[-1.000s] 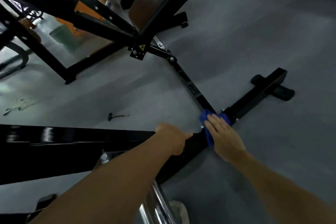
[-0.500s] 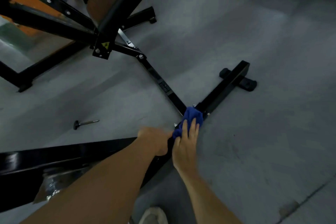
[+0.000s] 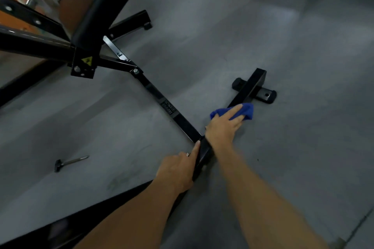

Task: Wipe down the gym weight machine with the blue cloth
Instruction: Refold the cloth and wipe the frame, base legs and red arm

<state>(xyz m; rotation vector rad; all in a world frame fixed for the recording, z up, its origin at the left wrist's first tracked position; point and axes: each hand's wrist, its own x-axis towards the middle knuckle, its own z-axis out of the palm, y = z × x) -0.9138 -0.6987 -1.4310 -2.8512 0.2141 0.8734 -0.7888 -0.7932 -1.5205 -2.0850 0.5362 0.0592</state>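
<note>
At nine o'clock a small T-handled pin (image 3: 69, 162) lies loose on the grey floor (image 3: 283, 46). Toward the centre, the left hand (image 3: 178, 170) rests against the near stretch of the black floor bar (image 3: 248, 89), forefinger straight along its edge, grasping nothing. Half a second ago the right hand (image 3: 223, 127) pressed the blue cloth (image 3: 234, 111) at the bar's junction, beside the left; now it has slid toward two o'clock, flat fingers pressing the cloth onto the bar short of its footed end. The junction looks done; the outer length to the rubber foot (image 3: 266, 94) probably remains.
</note>
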